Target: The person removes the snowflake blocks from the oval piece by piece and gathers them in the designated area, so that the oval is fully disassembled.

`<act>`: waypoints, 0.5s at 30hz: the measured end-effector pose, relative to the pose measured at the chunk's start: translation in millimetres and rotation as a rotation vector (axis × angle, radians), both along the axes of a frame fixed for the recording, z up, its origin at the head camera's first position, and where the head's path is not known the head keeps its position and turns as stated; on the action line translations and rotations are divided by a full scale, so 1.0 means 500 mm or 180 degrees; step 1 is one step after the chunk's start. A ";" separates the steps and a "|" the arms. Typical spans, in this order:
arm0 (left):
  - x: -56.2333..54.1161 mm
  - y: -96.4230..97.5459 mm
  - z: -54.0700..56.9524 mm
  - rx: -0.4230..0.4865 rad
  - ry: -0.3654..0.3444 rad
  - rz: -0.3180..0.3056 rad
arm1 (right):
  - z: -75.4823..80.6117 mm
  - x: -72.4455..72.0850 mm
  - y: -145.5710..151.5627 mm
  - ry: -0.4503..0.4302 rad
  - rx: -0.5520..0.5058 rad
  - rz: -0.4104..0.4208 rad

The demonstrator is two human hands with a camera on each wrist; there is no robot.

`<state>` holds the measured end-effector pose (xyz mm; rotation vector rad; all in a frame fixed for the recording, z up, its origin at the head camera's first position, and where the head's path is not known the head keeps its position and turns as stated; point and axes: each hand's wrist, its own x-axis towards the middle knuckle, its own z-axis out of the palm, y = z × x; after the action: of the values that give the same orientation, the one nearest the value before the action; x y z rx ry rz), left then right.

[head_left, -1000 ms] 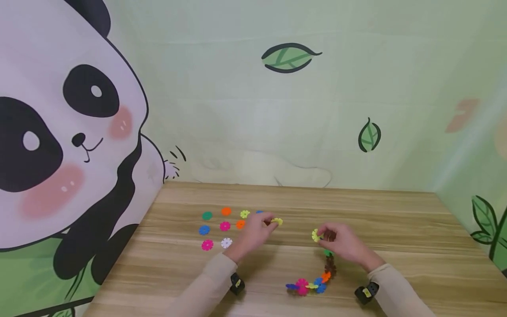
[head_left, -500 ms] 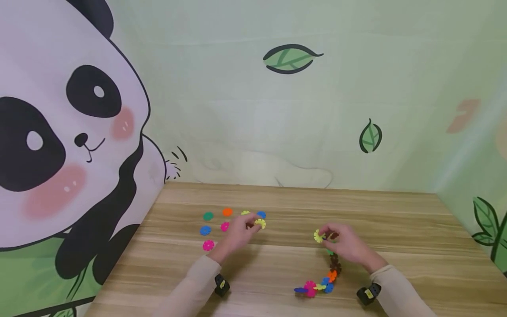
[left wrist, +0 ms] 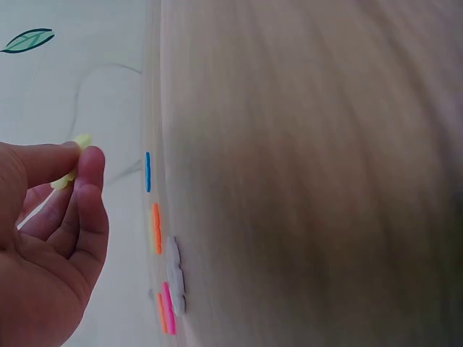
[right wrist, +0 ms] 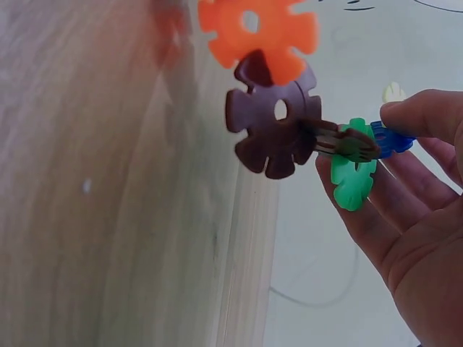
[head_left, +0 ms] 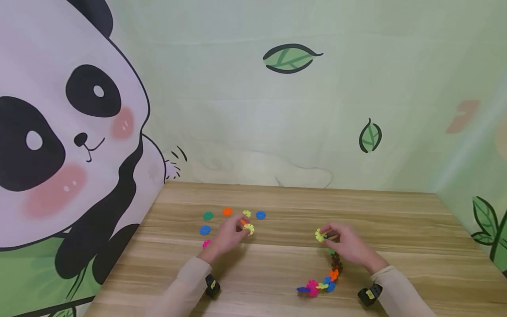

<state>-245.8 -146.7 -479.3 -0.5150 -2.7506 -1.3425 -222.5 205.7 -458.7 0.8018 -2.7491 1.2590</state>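
Note:
My left hand (head_left: 227,237) pinches a yellow notched plastic disc (head_left: 248,229) between thumb and fingers, above the loose discs. In the left wrist view this yellow disc (left wrist: 83,139) shows edge-on at the fingertips. Over to the right, my right hand (head_left: 348,244) grips one end of a chain of interlocked notched discs. A yellow disc (head_left: 319,235) sticks out past its fingertips, and the thumb lies at a blue disc (right wrist: 394,139). Behind that come a green disc (right wrist: 351,189), brown discs (right wrist: 271,116) and an orange disc (right wrist: 260,32). The chain curves down to a dark blue disc (head_left: 303,289).
Loose discs lie spread about the left hand: green (head_left: 207,215), orange (head_left: 227,211), yellow (head_left: 247,213) and blue (head_left: 260,215), among others. The left hand partly covers a pink disc (head_left: 206,244). A white disc (left wrist: 176,275) shows in the left wrist view. A printed backdrop (head_left: 237,110) rises behind the wooden table (head_left: 376,211).
My left hand has moved left and slightly nearer with the yellow disc, away from the right hand. The right hand stays nearly in place; the chain's lower end has swung slightly right.

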 end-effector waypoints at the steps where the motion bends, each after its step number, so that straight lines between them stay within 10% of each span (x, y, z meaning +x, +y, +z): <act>1: 0.000 -0.002 -0.001 -0.0022 0.0005 -0.0026 | 0.000 0.000 0.000 0.0007 0.0007 -0.0002; 15: 0.009 -0.021 -0.007 -0.0553 -0.0392 -0.0402 | -0.006 0.000 0.000 0.0211 0.0044 0.0037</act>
<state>-241.3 -157.1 -482.9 -0.6466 -3.0001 -1.2024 -222.7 205.6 -461.6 0.8457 -2.7083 1.1940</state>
